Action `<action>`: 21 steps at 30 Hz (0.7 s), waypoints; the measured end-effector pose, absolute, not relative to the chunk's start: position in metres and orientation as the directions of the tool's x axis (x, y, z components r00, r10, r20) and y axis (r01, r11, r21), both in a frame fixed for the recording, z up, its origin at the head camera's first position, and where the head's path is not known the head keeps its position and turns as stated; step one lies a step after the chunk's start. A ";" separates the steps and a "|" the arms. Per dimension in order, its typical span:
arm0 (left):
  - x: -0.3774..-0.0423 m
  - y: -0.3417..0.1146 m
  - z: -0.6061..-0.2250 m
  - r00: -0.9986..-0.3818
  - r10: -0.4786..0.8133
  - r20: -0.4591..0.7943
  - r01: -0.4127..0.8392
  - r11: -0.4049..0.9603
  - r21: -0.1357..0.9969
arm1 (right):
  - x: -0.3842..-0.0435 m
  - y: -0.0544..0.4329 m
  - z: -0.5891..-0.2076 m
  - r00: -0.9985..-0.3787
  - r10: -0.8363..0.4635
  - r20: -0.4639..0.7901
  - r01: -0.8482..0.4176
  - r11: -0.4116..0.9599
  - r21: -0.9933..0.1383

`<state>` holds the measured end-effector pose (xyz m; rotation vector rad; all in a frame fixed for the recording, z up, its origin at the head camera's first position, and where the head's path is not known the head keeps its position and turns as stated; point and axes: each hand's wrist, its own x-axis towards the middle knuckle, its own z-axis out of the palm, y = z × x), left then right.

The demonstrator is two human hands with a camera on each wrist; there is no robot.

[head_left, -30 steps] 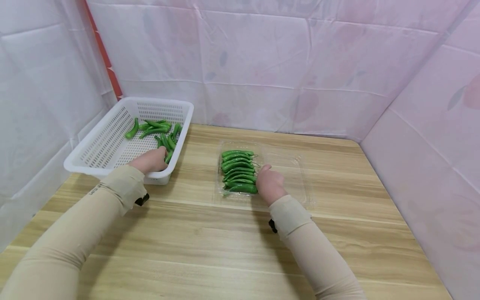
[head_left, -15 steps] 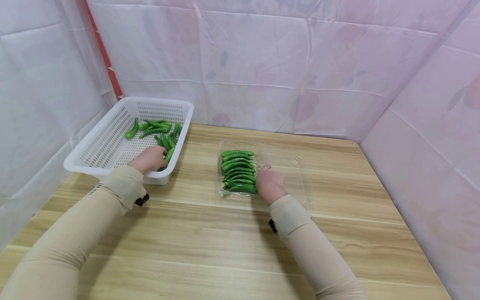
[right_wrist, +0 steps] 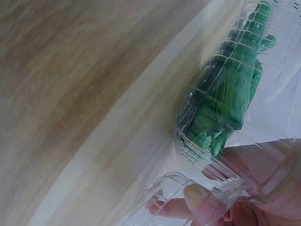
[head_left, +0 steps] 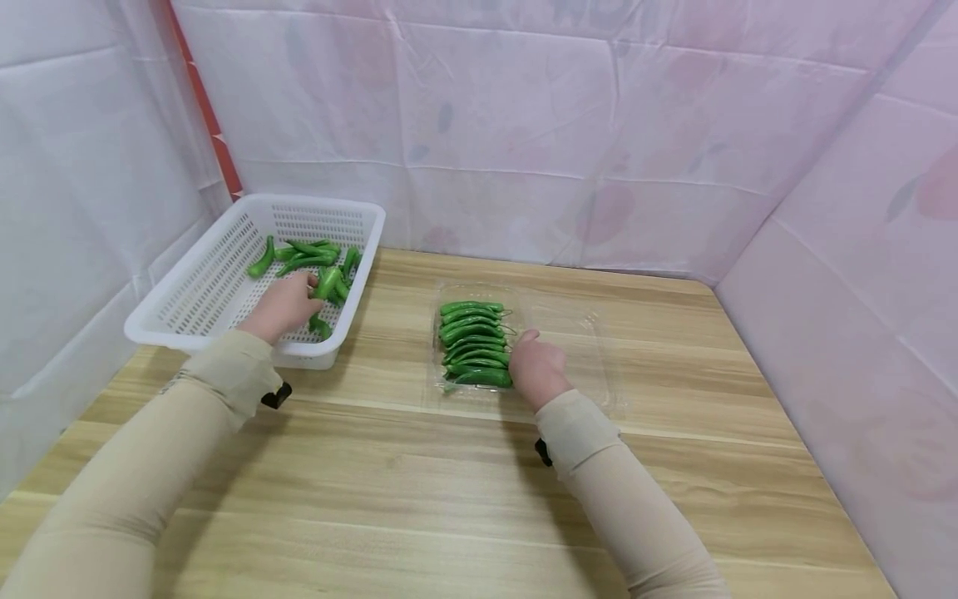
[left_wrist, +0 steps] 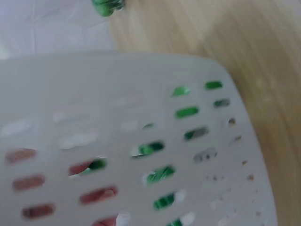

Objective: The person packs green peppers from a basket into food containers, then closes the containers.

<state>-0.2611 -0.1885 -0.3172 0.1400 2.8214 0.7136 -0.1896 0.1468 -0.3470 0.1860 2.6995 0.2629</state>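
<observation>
In the head view my left hand (head_left: 281, 306) is inside the white basket (head_left: 166, 331), fingers and thumb pinching a green chili pepper (head_left: 327, 284). More loose green peppers (head_left: 308, 259) lie around it in the basket. The left wrist view shows mostly the basket's slotted wall (left_wrist: 108, 84), with green and parts of the hand behind the slots. At centre, a clear plastic clamshell box (right_wrist: 207, 101) lies with its lid open to the right, holding a row of green peppers (head_left: 476, 341). My right hand (head_left: 539, 368) grips the box's right side near the hinge, fingers partly seen through the plastic (right_wrist: 230, 200).
The wooden table (head_left: 419, 499) stretches in front of and to the right of the box. Pale patterned cloth (head_left: 509, 125) walls the table at the back and both sides. The basket stands at the back left, near the left cloth.
My left hand has shifted slightly back and left in the basket and now has a pepper raised between its fingers. The right hand and box stay put.
</observation>
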 end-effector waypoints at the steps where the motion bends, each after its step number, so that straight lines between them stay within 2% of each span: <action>1: -0.260 -0.190 -0.315 -0.973 0.146 -0.177 0.041 0.870 0.491 | -0.190 0.147 -0.347 -0.903 0.171 -0.395 0.091 0.973 0.213; 8: -0.254 -0.190 -0.297 -0.986 0.168 -0.009 0.135 0.824 0.551 | -0.191 0.148 -0.350 -0.905 0.184 -0.385 0.108 0.972 0.209; 14: -0.242 -0.173 -0.283 -0.978 0.172 0.115 0.207 0.771 0.602 | -0.192 0.148 -0.351 -0.898 0.189 -0.398 0.113 0.972 0.206; 18: -0.231 -0.152 -0.273 -0.954 0.170 0.247 0.290 0.729 0.620 | -0.192 0.148 -0.352 -0.899 0.186 -0.397 0.108 0.972 0.210; 21: -0.225 -0.135 -0.269 -0.912 0.211 0.352 0.394 0.695 0.602 | -0.192 0.147 -0.352 -0.902 0.185 -0.390 0.108 0.972 0.211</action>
